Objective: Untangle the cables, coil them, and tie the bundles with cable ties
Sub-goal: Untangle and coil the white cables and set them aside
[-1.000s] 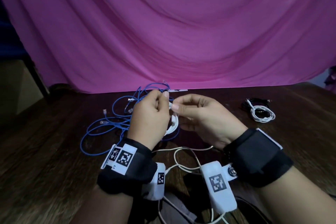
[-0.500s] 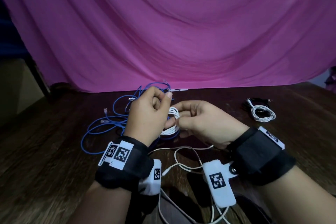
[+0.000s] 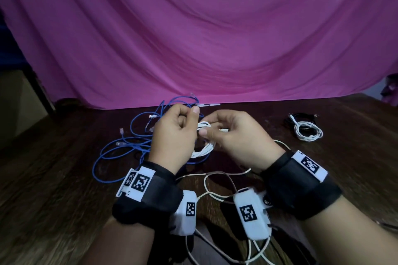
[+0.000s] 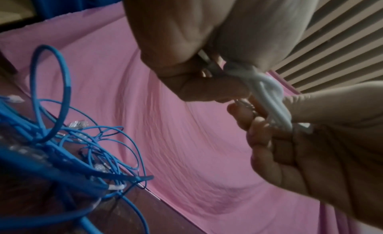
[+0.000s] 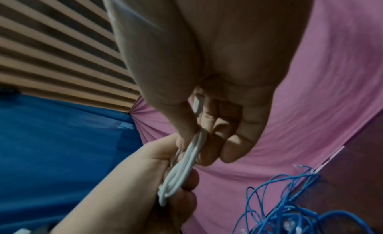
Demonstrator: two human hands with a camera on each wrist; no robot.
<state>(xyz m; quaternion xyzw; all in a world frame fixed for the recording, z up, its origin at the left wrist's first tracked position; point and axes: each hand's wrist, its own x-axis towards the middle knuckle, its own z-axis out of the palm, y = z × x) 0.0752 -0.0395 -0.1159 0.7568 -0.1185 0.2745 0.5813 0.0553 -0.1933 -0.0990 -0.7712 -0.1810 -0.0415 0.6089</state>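
Note:
A small coil of white cable [image 3: 205,146] hangs between both hands above the dark wooden table [image 3: 64,178]. My left hand [image 3: 191,122] grips its left side with curled fingers, thumb raised. My right hand [image 3: 206,129] pinches the upper strands, where a white plug end [image 3: 224,129] shows. The left wrist view shows the white coil [image 4: 267,96] running from my left fingers [image 4: 207,90] into the right hand [image 4: 300,155]. The right wrist view shows the coil [image 5: 182,168] pinched by my right hand [image 5: 207,139] and clasped by the left hand [image 5: 134,180]. A tangle of blue cable [image 3: 129,144] lies behind my left hand.
A tied bundle of white and black cable [image 3: 305,130] lies at the right back. A thin white strip [image 3: 209,105] rests at the foot of the pink cloth [image 3: 215,38]. Thin white wires [image 3: 215,180] loop on the table between my wrists.
Both hands have come lower and closer together. The right hand has shifted from pinching at the top to holding the coil's strands. The left thumb has lifted.

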